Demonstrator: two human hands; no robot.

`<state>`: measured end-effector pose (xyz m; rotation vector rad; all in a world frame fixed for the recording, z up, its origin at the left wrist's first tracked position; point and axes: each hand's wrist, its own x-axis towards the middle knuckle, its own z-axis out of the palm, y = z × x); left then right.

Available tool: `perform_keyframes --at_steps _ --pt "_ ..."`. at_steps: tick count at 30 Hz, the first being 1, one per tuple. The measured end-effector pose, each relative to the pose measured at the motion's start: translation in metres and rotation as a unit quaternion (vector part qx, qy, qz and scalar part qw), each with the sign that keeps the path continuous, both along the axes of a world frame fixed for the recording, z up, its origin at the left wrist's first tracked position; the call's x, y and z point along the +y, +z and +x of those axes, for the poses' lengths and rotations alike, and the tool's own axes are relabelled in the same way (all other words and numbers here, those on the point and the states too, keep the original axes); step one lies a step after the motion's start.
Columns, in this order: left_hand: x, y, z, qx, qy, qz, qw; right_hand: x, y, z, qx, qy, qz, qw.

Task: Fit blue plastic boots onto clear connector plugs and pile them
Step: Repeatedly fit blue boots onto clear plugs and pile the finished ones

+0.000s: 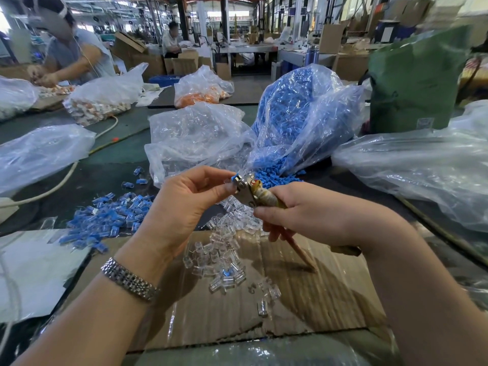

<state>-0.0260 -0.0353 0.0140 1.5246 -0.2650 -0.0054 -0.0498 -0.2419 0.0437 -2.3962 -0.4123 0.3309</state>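
My left hand [182, 204] pinches a clear plug with a blue boot [234, 178] at the jaws of metal pliers [247, 190]. My right hand [311, 210] grips the pliers' taped handles, one handle [298, 250] sticking down below the fist. Loose clear plugs [224, 260] lie on the cardboard sheet [303, 299] under my hands. A pile of fitted blue-and-clear pieces [105, 220] lies to the left. Loose blue boots [274, 173] spill from a clear bag of blue boots [298, 114].
A clear bag of plugs [195, 136] stands behind my hands. More plastic bags lie at left [39, 154] and right [422, 167]. A green bag [417, 80] stands far right. A white cable [60, 180] crosses the table. A person [71, 54] works at far left.
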Motion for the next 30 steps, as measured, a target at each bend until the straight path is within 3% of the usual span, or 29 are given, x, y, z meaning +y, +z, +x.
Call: perform_keyframes --at_steps 13,16,19,22,25,30 --pt "0.000 -0.006 0.003 -0.060 0.025 0.047 0.997 0.005 -0.009 0.006 -0.018 -0.008 0.008 1.000" --pt "0.010 -0.005 0.010 -0.055 0.052 0.056 0.996 -0.010 -0.001 0.002 -0.026 0.025 -0.075 0.997" --pt "0.031 -0.008 0.022 -0.077 0.130 0.206 0.967 -0.022 0.001 0.000 -0.033 0.052 -0.171 0.983" --pt "0.046 -0.012 0.028 -0.078 0.212 0.407 0.885 -0.021 -0.002 -0.001 -0.009 0.078 -0.212 0.974" --pt "0.047 -0.012 0.029 -0.093 0.203 0.522 0.823 -0.019 -0.004 0.001 -0.002 0.080 -0.228 0.970" --pt "0.040 -0.007 0.022 -0.074 0.017 0.492 0.867 -0.017 -0.004 0.001 -0.001 0.092 -0.254 0.963"
